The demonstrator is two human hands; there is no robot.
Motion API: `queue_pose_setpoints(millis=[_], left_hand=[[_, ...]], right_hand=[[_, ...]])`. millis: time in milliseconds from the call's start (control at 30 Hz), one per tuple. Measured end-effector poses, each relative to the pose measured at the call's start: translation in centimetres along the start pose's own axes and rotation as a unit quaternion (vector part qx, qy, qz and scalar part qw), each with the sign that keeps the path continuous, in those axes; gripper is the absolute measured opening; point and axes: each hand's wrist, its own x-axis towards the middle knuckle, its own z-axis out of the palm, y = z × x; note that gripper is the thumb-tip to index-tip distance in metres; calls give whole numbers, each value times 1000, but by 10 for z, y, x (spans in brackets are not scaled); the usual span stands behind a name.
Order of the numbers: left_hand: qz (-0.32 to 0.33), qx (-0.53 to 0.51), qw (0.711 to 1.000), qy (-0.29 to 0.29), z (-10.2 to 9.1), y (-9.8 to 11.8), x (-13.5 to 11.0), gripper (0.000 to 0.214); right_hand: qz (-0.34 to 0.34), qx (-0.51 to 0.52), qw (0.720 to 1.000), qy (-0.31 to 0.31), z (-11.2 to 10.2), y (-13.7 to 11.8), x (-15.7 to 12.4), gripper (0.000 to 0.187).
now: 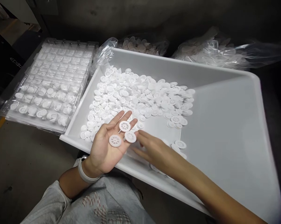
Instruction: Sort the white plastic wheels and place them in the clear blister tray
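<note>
My left hand (110, 147) is palm up with fingers extended, and three small white plastic wheels rest on it. A spoked wheel (115, 141) lies on the palm, and another spoked wheel (124, 126) with a thin stem sits across the fingers. The third wheel (130, 137) is tilted at the right side of the palm. My right hand (152, 147), slightly blurred, reaches in from the right; its fingertips meet the edge of this third wheel. Below both hands is a large grey-white bin (226, 124), with a heap of similar wheels (131, 93) in its left half.
Stacked clear blister trays (49, 77) stand left of the bin, the front rows of the top one filled with white parts. Behind the bin are clear plastic bags (215, 53) of parts. Several loose wheels (180, 144) lie near the bin's front wall, partly behind my right arm.
</note>
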Motion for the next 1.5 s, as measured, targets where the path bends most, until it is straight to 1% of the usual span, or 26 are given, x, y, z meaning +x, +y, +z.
queue_pose_setpoints(millis=[67,100,167,300,433,533,600,700,767,833,867,933,1000,1133,1200,1333,1400,1500], left_hand=[[0,-1,1000,1,0,0,0,44],[-1,-1,1000,1,1,0,-1,43],[-6,2,1000,0,1,0,-2,41],[-8,4,1000,-3,3,-1,-3,39],[-7,3,1000,-4,2,0,-2,38],[-5,-3,1000,-9,1,0,-1,38],[-8,-9,1000,-15,0,1,0,38],[-14,-18,1000,-21,-1,1,1,38],[-16,-17,999,-23,-2,1,1,37],[-22,-16,999,-22,-2,0,2,37],[-26,-18,999,-20,-2,0,3,36],[-41,-30,999,-11,-2,-2,3,34],[-66,-40,997,-6,0,-3,4,34],[-94,-42,994,-22,2,-3,5,38],[-100,-43,994,-29,3,-3,5,38],[-115,-46,991,-39,2,-3,4,37],[-114,-52,991,-47,1,-4,3,36],[-106,-58,991,-60,0,-4,2,35]], right_hand=[[-4,22,997,-74,9,-2,0,13],[-6,30,994,-101,13,-3,0,17],[-8,43,990,-135,20,-4,0,23],[-2,62,986,-155,30,-3,1,28],[-7,75,986,-151,32,0,3,24],[-18,82,990,-116,22,3,4,16],[-16,86,994,-70,9,5,5,12],[-1,89,996,29,-16,6,7,17],[5,109,988,109,-29,3,9,24],[6,136,976,168,-36,-1,11,26],[7,148,972,185,-37,-3,13,25],[8,157,967,198,-34,-8,17,24],[12,147,967,210,-27,-11,20,23],[8,61,972,226,-17,-14,24,21],[-1,34,972,234,-16,-14,22,22],[-42,-10,968,245,-17,-13,19,26],[-47,-13,969,242,-18,-13,17,27],[-37,3,974,225,-20,-14,15,29]])
